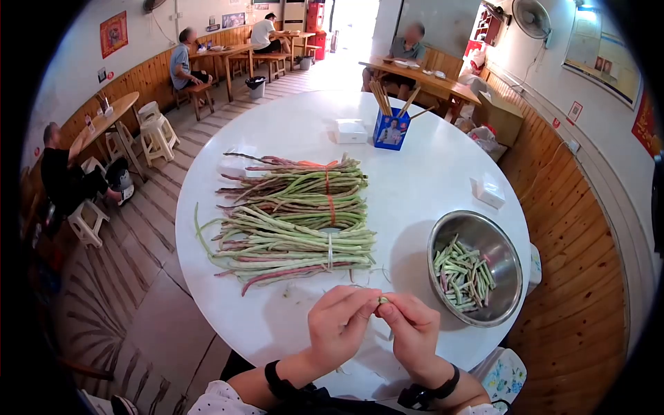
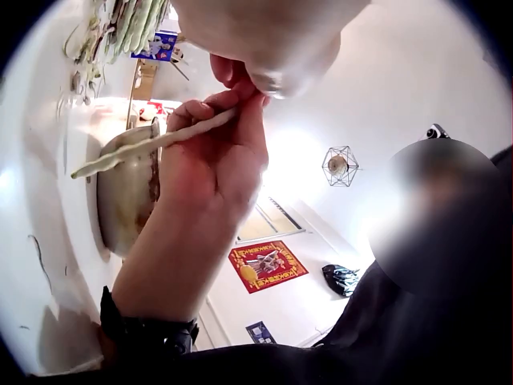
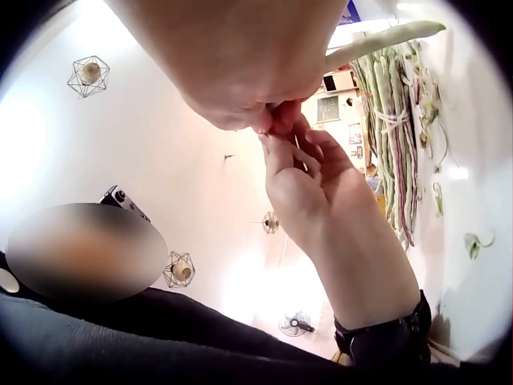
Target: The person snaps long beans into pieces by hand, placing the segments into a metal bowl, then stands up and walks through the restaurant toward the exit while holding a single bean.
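Both hands meet fingertip to fingertip above the front of the white round table [image 1: 429,180]. The left hand [image 1: 340,325] pinches the end of a green bean. The right hand [image 1: 413,332] has its fingers curled round the same bean [image 2: 136,151]; a pale length of it sticks out from that hand in both wrist views. Left of the hands lie long beans [image 1: 297,242] in several tied bundles, green and purplish. At the right, a steel bowl [image 1: 508,277] holds short bean pieces [image 1: 463,273].
Behind the bundles stand a white tissue pack [image 1: 351,131] and a blue box of chopsticks [image 1: 391,130]. Another tissue pack [image 1: 488,191] is near the right edge. Bean scraps [image 1: 294,296] lie before the bundles. Several people sit at wooden tables further back.
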Tool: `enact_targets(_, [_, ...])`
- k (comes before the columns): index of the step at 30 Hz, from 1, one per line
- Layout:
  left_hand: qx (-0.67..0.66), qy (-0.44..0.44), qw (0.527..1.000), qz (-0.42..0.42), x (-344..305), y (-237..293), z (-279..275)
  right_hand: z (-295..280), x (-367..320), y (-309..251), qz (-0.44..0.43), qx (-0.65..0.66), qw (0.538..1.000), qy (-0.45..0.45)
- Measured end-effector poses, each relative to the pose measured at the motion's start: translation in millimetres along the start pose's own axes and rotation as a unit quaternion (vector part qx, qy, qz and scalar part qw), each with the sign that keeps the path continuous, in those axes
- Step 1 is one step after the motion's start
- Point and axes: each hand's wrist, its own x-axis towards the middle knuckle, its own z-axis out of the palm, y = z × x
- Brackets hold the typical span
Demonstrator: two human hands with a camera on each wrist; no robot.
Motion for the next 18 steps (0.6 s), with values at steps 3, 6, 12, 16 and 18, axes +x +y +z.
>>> enact_targets(3, [-0.075, 0.001, 0.988, -0.136, 0, 4, 5, 9, 0, 3, 0.080, 0.152, 0.985, 0.036])
enact_targets(6, [-0.200, 0.046, 0.955, -0.213, 0, -19, 6, -1, 5, 11, 0.080, 0.117, 0.990, 0.009])
enact_targets(12, [-0.316, 0.037, 0.889, -0.330, 24, -32, -14, -10, 14, 15, 0.034, 0.093, 0.995, 0.014])
enact_targets(16, [-0.310, -0.136, 0.878, -0.339, 11, -26, -9, -7, 16, 17, 0.022, 0.057, 0.998, 0.003])
enact_targets(18, [-0.264, -0.139, 0.900, -0.319, 8, -28, -5, -7, 16, 16, 0.004, 0.017, 1.000, -0.008])
